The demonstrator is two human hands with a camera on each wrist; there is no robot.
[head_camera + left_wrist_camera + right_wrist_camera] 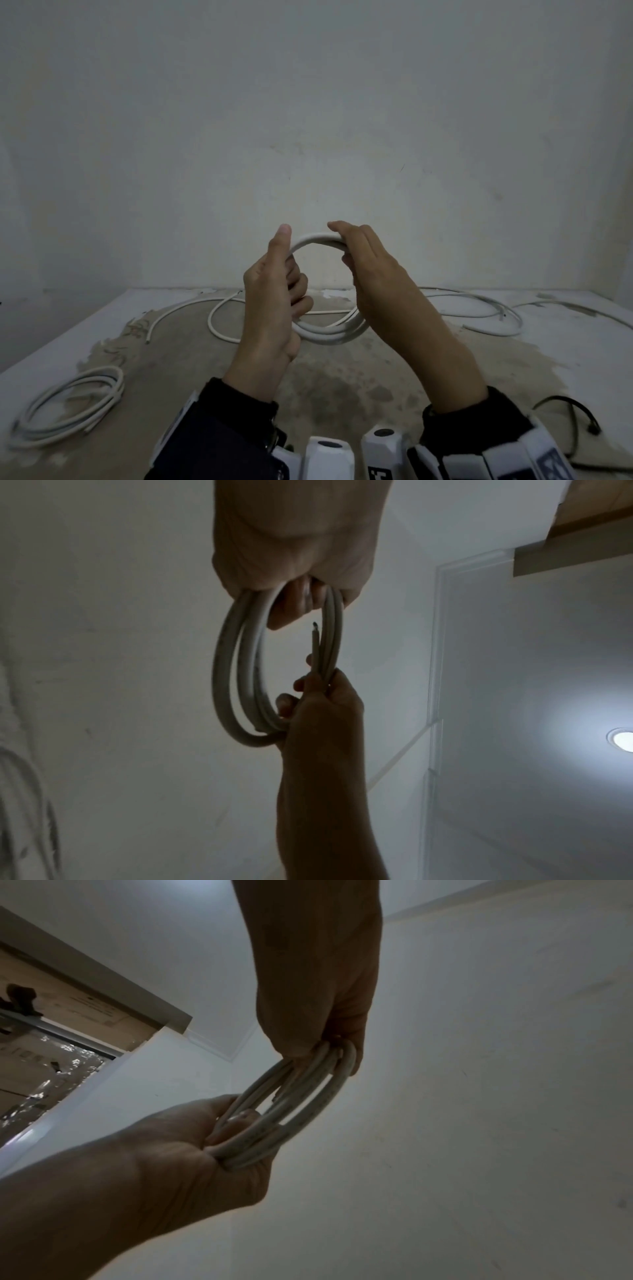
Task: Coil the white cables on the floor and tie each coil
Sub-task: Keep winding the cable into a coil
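I hold a white cable coil point(331, 334) of a few loops upright at chest height in front of the wall. My left hand point(291, 270) grips its left side, thumb pointing up. My right hand point(346, 246) grips the upper right side. In the left wrist view the left hand point(298, 596) curls round the coil point(232, 669), the right hand point(308, 691) clasps the opposite side, and a cut cable end point(314, 631) sticks out between them. In the right wrist view the right hand point(325, 1053) pinches the loops point(308, 1096) and the left hand point(232, 1129) holds the other side.
A second white coil point(68, 404) lies on the floor at front left. Loose white cables point(219, 322) point(479, 313) trail over the stained floor near the wall point(308, 137). A thin black cable point(575, 418) lies at front right.
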